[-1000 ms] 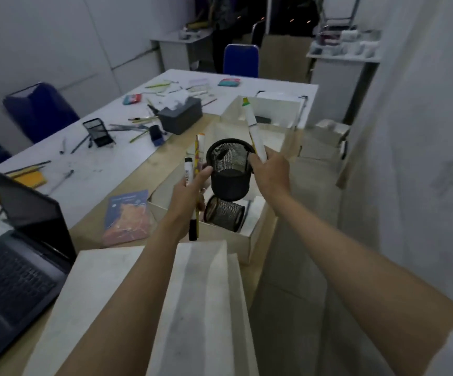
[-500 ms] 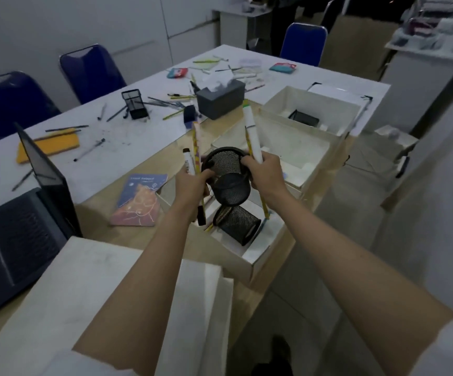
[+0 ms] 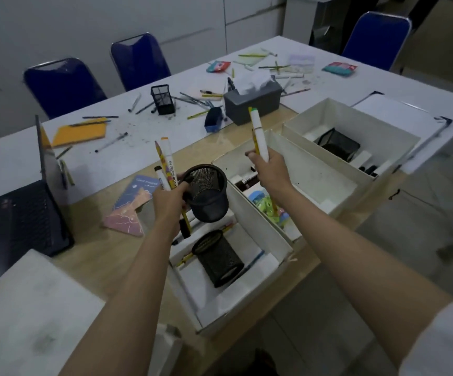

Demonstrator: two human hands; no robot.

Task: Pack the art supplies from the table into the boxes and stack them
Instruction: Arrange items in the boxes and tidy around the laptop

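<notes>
My left hand (image 3: 169, 202) grips a black mesh pen cup (image 3: 207, 192) by its rim together with a white marker and a yellow pencil (image 3: 164, 165). The cup hangs tilted above the near white box (image 3: 260, 299). A second mesh cup (image 3: 218, 260) lies on its side in that box. My right hand (image 3: 270, 169) holds a green-tipped white marker (image 3: 258, 130) and a pencil upright, apart from the cup, over the middle white box (image 3: 328, 185). A far white box (image 3: 361, 123) holds another black cup.
An open laptop (image 3: 16, 213) sits at the left, a notebook (image 3: 133, 204) beside it. A grey tissue box (image 3: 252, 100), a small black holder (image 3: 162, 100), an orange pad (image 3: 80, 132) and several scattered pens lie on the white table. Blue chairs stand behind. White lids (image 3: 35, 316) lie near me.
My right hand has let go of the cup's rim and moved right and up with its marker. The left hand alone holds the cup, now tilted. The view has tipped downward.
</notes>
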